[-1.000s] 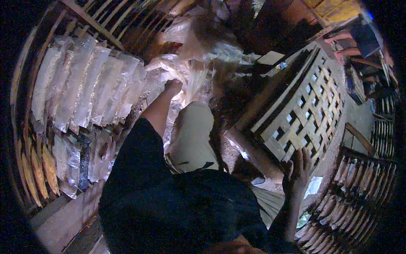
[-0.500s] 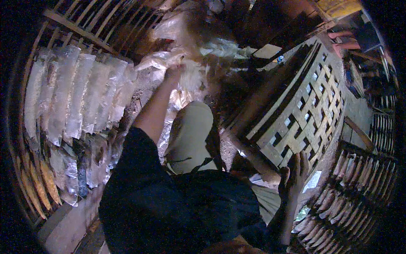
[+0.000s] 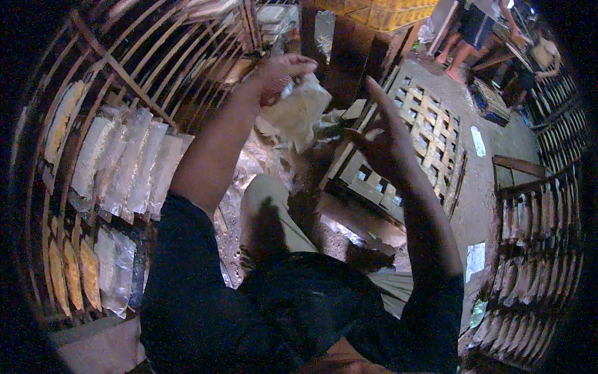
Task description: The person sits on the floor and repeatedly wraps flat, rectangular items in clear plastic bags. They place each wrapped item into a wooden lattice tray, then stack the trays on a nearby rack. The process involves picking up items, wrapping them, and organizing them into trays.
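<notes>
My left hand is raised at the upper middle, its fingers closed on a crumpled pale plastic sheet that hangs below them. More wrinkled clear plastic lies under it, near my knee. My right hand is held over the near left part of a woven bamboo lattice panel. Its fingers are spread, with nothing between them. Whether it touches the panel I cannot tell.
On the left, a slatted rack holds several clear-wrapped pale slabs and orange-brown ones. More packed racks stand at right. A yellow crate is at the back; people are at the far right.
My right hand has gone from the panel's near edge, forward and left, to over the panel. My left hand is farther forward, with plastic lifted. The view has tilted up, showing people beyond.
</notes>
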Motion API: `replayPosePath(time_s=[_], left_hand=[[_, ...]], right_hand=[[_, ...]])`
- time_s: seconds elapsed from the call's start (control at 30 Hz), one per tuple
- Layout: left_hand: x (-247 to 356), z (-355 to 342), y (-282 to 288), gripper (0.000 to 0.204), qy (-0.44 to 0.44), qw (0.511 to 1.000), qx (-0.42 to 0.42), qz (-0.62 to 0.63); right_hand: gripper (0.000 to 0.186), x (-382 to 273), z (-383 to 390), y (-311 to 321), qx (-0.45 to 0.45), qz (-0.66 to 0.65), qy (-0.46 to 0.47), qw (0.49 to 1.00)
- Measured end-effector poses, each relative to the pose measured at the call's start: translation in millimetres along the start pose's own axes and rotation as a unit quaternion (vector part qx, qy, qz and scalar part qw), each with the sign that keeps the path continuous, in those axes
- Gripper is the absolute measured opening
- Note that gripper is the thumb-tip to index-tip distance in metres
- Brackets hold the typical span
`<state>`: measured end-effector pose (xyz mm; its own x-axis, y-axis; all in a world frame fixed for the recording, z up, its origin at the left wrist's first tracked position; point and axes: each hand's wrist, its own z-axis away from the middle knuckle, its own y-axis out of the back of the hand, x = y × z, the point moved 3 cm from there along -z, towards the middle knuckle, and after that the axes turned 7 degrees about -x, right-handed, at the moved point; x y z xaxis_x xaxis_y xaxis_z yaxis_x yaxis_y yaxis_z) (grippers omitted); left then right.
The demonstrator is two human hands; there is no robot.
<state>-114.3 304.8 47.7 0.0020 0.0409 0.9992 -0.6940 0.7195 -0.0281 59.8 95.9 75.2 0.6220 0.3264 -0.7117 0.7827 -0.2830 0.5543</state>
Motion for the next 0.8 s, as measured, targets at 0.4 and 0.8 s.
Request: replayPosePath(time_s=[0.4,0.8], left_hand=[[-7,36,-97,0.086,-0.199,0.967,-0.004,-0.161],[-44,-29,79,0.020,-0.090,0.894,0.011,-0.439]], right_hand=[[0.027,69,-34,-16,-0.010,-0.399,-0.115,0.910],[0.030,94,-53,62,0.027,-0.116,-0.252,0.960]])
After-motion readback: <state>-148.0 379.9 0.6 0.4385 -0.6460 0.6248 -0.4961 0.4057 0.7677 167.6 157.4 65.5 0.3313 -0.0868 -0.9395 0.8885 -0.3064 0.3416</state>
